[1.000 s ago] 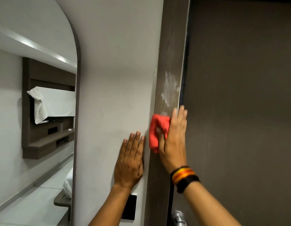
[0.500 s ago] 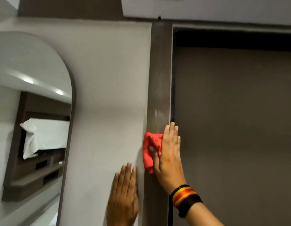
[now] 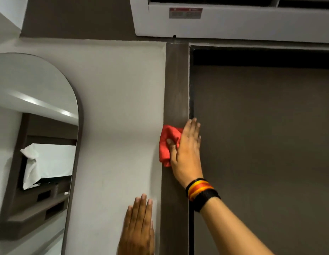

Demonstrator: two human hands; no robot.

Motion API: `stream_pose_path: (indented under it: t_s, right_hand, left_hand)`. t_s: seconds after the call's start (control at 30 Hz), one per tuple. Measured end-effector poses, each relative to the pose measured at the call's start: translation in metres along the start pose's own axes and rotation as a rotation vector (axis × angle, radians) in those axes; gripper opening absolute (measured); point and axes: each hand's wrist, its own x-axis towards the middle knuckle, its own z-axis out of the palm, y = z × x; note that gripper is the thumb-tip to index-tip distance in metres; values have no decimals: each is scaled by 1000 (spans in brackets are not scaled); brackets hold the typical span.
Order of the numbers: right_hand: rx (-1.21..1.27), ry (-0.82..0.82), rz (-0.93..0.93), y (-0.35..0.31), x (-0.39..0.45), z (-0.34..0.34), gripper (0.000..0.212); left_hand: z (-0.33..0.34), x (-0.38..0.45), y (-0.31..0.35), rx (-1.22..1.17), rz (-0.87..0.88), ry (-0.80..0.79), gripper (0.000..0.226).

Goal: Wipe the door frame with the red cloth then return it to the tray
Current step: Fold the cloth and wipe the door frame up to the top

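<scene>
**A:** Going left to right — left hand (image 3: 137,227) at bottom centre lies flat on the wall (image 3: 114,107), fingers together, holding nothing. Just right of it, the red cloth (image 3: 167,144) sits mid-frame on the door frame (image 3: 176,85).

**B:** And the grip?

**A:** Right hand (image 3: 185,151) presses it flat, fingers together, thumb on the bunched fabric. Looks soft, light and floppy — I'd gather it in the palm, not pinch a corner.

**B:** Any writing?

**A:** A red-and-white label (image 3: 185,12) on the white unit (image 3: 233,26), upper right. Too blurred to read.

Head view, apparently close, upward along door frame (image 3: 176,89)
</scene>
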Motion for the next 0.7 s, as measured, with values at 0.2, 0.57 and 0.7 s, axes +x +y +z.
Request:
stream_pose_path:
  t_s: [0.2, 0.57, 0.7]
  right_hand:
    - [-86, 50, 35, -35, 132, -29, 80]
    - [-73, 76, 41, -21, 80, -10, 77]
    - [-99, 83, 41, -44, 156, -31, 78]
  left_hand:
    - [2, -5, 1, -19, -18, -30, 58]
    - [-3, -15, 5, -86, -33, -101, 58]
    - [2, -15, 3, -86, -40, -81, 63]
